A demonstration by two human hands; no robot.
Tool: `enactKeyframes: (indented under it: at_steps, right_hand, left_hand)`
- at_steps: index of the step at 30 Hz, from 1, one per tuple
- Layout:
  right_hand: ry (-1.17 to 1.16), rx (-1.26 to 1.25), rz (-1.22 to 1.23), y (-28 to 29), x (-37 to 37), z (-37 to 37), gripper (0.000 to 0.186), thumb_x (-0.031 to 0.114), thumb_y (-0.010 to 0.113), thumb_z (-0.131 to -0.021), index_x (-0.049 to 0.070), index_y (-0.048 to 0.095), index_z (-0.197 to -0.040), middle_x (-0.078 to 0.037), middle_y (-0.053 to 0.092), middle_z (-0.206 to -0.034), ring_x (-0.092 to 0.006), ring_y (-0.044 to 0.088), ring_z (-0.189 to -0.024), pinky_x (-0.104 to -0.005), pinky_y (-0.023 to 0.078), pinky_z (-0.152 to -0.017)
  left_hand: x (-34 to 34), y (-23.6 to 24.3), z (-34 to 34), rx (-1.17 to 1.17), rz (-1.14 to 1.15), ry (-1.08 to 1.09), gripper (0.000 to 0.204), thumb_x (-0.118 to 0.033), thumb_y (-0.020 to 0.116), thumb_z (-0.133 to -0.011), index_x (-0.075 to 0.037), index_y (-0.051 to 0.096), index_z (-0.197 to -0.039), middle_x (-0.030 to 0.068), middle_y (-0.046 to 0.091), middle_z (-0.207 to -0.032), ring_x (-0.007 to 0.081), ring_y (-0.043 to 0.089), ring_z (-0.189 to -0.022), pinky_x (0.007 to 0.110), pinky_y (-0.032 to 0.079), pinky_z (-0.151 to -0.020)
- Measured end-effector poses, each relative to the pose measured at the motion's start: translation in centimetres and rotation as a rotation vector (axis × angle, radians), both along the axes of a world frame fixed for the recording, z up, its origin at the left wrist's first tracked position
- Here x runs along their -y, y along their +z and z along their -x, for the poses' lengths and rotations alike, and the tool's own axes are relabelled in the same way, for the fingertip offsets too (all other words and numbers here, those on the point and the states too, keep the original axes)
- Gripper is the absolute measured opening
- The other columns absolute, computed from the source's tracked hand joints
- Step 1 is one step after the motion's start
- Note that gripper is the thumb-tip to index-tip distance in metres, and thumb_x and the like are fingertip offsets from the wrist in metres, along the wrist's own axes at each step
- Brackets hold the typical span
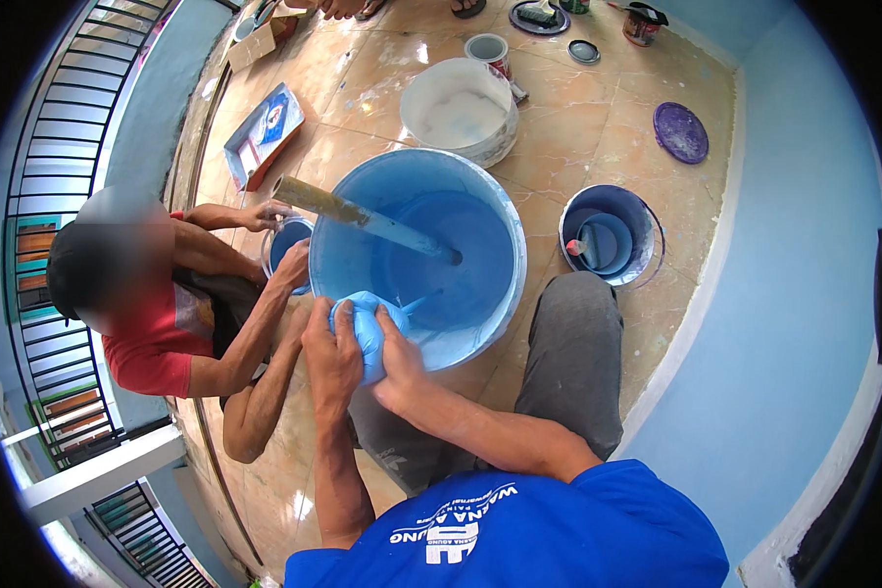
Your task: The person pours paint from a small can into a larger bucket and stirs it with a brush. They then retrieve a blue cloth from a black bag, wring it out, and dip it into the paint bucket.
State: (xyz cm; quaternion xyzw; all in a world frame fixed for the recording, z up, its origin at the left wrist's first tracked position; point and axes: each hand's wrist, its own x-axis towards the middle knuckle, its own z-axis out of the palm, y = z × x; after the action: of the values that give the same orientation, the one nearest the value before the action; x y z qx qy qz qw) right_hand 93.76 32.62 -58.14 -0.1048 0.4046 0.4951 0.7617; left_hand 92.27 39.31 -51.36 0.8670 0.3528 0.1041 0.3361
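Both my hands grip a light blue plastic bag (370,343) over the near rim of a large bucket (416,169). My left hand (329,355) is wrapped round its left side, and my right hand (400,365) presses its right side. A thin blue stream seems to run from the bag toward the blue paint (441,220) in the bucket. A long stirring stick (363,218) leans on the far-left rim, its lower end in the paint.
At the left a co-worker in a red shirt (152,353) squats, hands on a small pail (286,240). Beyond the large bucket stand a white tub (461,113) and a paint tray (265,137). A dark pail (612,230) and a purple lid (680,133) are at the right, near the blue wall (784,245).
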Motion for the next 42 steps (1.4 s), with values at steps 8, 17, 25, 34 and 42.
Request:
enactKeyframes:
  at_steps: [8,17,25,34,42]
  right_hand:
    - [0.002,0.029,0.006,0.9,0.4,-0.4,0.047,0.039,0.060,-0.103,0.001,0.055,-0.131,-0.011,0.063,-0.123,-0.0222,0.065,-0.109,-0.0376,0.055,-0.093]
    - [-0.004,0.037,0.031,1.8,0.4,-0.5,0.042,0.037,0.056,-0.105,0.003,0.056,-0.129,-0.011,0.064,-0.124,-0.0227,0.066,-0.110,-0.0377,0.055,-0.095]
    - [0.008,0.024,0.045,1.6,0.2,-0.4,0.034,0.032,0.052,-0.107,0.005,0.059,-0.127,-0.008,0.068,-0.118,-0.0211,0.068,-0.105,-0.0384,0.056,-0.091]
    - [0.006,0.052,0.053,1.0,-0.1,0.1,0.031,0.032,0.051,-0.107,0.007,0.062,-0.122,-0.007,0.069,-0.113,-0.0210,0.070,-0.101,-0.0382,0.057,-0.087]
    - [0.003,0.049,0.086,0.8,-0.1,0.4,0.030,0.032,0.052,-0.107,0.007,0.063,-0.121,-0.007,0.069,-0.111,-0.0209,0.070,-0.098,-0.0385,0.058,-0.085]
  left_hand:
    - [0.3,0.4,0.0,-0.031,0.061,0.015,0.019,-0.015,0.054,-0.105,0.001,0.055,-0.093,0.0065,0.053,-0.077,0.0117,0.048,-0.074,0.031,0.043,-0.067]
    - [0.0,-0.1,0.1,0.036,0.012,-0.037,0.023,-0.017,0.054,-0.104,0.000,0.052,-0.089,0.0170,0.053,-0.067,0.0187,0.049,-0.061,0.040,0.044,-0.057]
    - [-0.3,0.0,0.1,-0.021,0.004,-0.096,0.025,-0.019,0.053,-0.104,0.000,0.052,-0.088,0.0204,0.057,-0.069,0.0264,0.056,-0.060,0.043,0.044,-0.058]
    - [0.3,0.8,-0.2,-0.051,-0.060,-0.140,0.024,-0.017,0.054,-0.103,0.001,0.052,-0.088,0.0256,0.059,-0.071,0.0390,0.061,-0.063,0.047,0.045,-0.059]
    - [0.5,0.7,-0.2,-0.060,-0.061,-0.165,0.023,-0.016,0.055,-0.102,0.002,0.053,-0.089,0.0276,0.059,-0.072,0.0435,0.062,-0.065,0.048,0.045,-0.059]
